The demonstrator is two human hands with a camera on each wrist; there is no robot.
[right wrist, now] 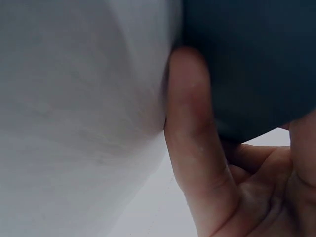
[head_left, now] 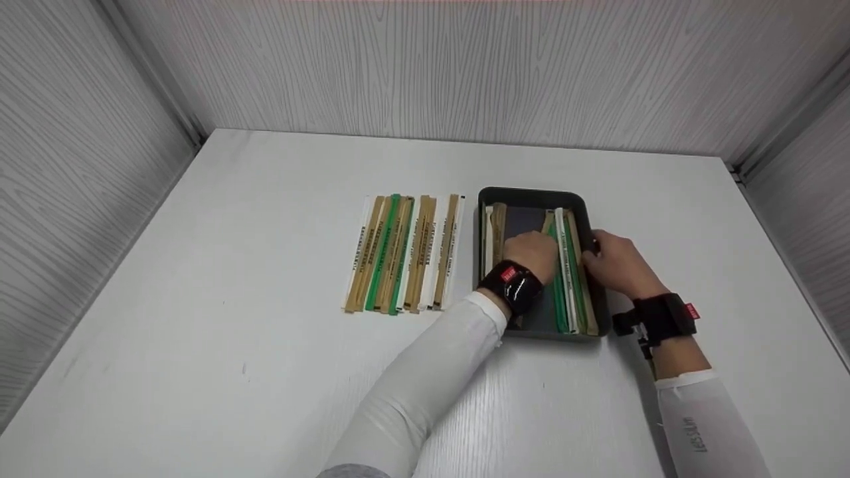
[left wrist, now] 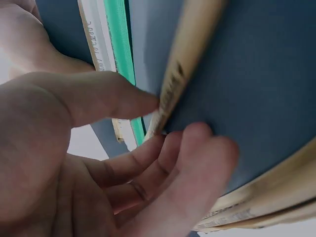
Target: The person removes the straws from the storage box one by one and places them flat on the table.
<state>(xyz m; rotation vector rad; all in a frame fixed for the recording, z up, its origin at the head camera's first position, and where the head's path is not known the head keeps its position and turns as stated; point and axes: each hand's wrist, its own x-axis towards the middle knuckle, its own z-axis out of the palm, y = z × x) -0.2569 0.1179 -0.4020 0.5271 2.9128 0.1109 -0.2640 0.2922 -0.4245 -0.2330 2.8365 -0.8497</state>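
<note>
A dark rectangular tray (head_left: 531, 194) stands on the table with slim paper-wrapped sticks inside. My left hand (head_left: 531, 255) reaches down into its middle. In the left wrist view, the thumb and fingers pinch the end of a brown paper-wrapped stick (left wrist: 187, 52), which slants over the tray's dark floor (left wrist: 261, 74). White, green and brown sticks (head_left: 568, 279) lie along the tray's right side; a few brown and white ones (head_left: 498, 229) lie along its left. My right hand (head_left: 621, 265) grips the tray's right wall, thumb at the rim and fingers outside.
On the white table (head_left: 199, 299), left of the tray, a row of brown, green and white wrapped sticks (head_left: 392, 252) lies side by side. Grey wood-grain panels (head_left: 425, 73) enclose the table at the back and both sides.
</note>
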